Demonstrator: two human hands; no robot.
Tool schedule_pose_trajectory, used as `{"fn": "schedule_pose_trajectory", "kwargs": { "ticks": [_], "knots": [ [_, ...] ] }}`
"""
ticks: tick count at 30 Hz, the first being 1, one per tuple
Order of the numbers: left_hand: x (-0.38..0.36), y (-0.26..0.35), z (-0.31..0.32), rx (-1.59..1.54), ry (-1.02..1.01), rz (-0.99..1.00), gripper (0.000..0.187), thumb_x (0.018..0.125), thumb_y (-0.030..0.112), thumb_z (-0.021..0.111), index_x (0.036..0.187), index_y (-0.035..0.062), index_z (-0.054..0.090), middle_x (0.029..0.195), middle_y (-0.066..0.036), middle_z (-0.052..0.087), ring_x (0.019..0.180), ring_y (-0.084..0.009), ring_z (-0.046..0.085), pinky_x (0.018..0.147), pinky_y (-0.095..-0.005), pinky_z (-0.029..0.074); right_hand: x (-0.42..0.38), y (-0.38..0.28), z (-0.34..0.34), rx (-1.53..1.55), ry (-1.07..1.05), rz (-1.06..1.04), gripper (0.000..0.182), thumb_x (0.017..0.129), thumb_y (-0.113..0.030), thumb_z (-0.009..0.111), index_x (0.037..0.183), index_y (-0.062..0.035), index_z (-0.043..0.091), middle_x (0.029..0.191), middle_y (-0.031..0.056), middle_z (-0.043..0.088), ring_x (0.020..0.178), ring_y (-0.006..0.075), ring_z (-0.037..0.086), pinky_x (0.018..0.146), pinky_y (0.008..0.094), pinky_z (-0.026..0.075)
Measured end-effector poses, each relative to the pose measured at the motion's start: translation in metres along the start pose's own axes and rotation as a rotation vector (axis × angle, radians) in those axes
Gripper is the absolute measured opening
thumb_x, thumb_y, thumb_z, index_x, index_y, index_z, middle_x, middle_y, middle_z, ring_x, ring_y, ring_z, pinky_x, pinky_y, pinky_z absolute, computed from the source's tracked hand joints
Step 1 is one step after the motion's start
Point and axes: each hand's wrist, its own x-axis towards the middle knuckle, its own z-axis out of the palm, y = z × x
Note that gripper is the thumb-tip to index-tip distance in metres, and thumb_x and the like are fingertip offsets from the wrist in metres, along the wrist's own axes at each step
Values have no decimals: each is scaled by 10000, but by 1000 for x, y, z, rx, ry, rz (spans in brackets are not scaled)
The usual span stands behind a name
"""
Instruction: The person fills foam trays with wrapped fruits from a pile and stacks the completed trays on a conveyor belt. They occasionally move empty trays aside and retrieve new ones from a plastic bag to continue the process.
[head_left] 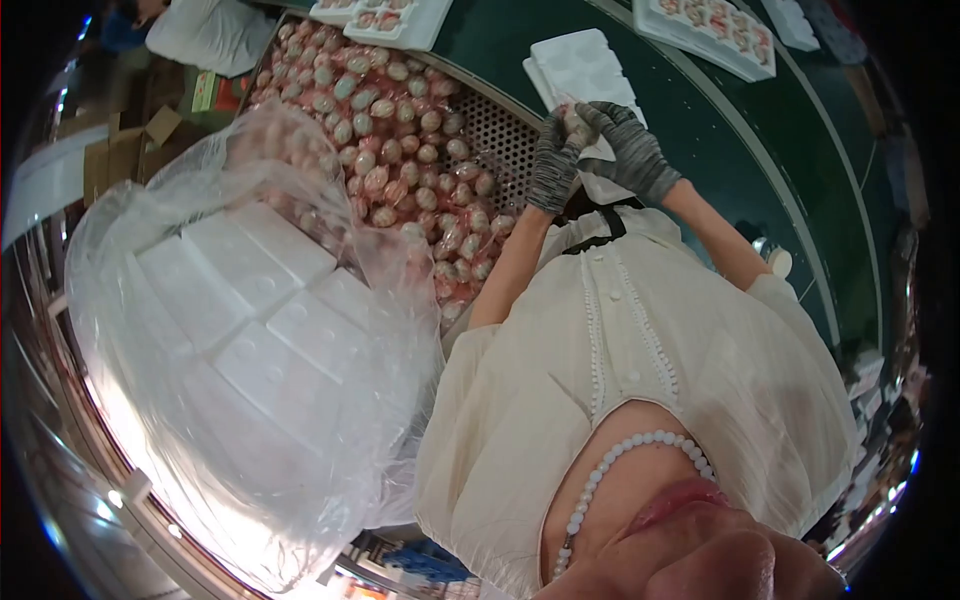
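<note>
My left hand [553, 168], in a grey knit glove with bare fingertips, has its fingers closed on a plastic-wrapped egg [576, 124]. My right hand [632, 150], gloved alike, reaches over from the right, its fingers bent around the same egg. The gloves partly hide the egg. Just beyond the hands lies a white foam egg tray [585, 62] with round hollows, on the green table. To the left of my left hand is a perforated metal bin [497, 135] full of wrapped eggs [385, 150] in clear film with red print.
A large clear plastic bag [130, 290] of stacked white foam trays [270, 290] stands at left. Filled egg trays [710, 30] sit at the far side of the green table [500, 40]. Cardboard boxes [120, 150] and a white sack [210, 38] are at upper left.
</note>
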Motion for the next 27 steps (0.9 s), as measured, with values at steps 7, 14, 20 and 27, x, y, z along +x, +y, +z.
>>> {"fn": "schedule_pose_trajectory", "kwargs": {
  "ticks": [7,14,20,27],
  "knots": [
    [10,10,33,862,218,372,263,791,97,539,1021,-11,469,878,-80,539,790,-150,517,738,-243,436,-23,51,-2,1175,22,654,399,761,-180,611,1124,-101,465,982,59,515,828,123,533,644,244,500],
    [12,-25,35,360,-109,-275,168,785,90,556,932,11,543,730,-50,577,574,-128,541,507,-232,471,-50,67,21,866,184,727,536,718,-235,655,1168,-77,412,1029,84,499,839,162,532,643,242,490],
    [25,-15,37,693,-44,-200,122,693,59,547,794,29,607,641,-24,575,553,-79,495,508,-223,416,-47,37,-27,157,-102,238,713,593,-191,735,1204,-86,383,1229,152,325,1098,289,390,906,334,364],
    [43,-33,38,1049,-75,-51,161,719,150,572,784,5,601,632,-71,581,571,-117,524,561,-254,438,-49,55,-8,112,-32,236,573,619,-157,699,1135,-86,460,1155,126,421,1038,274,450,871,310,394]
  ]
}}
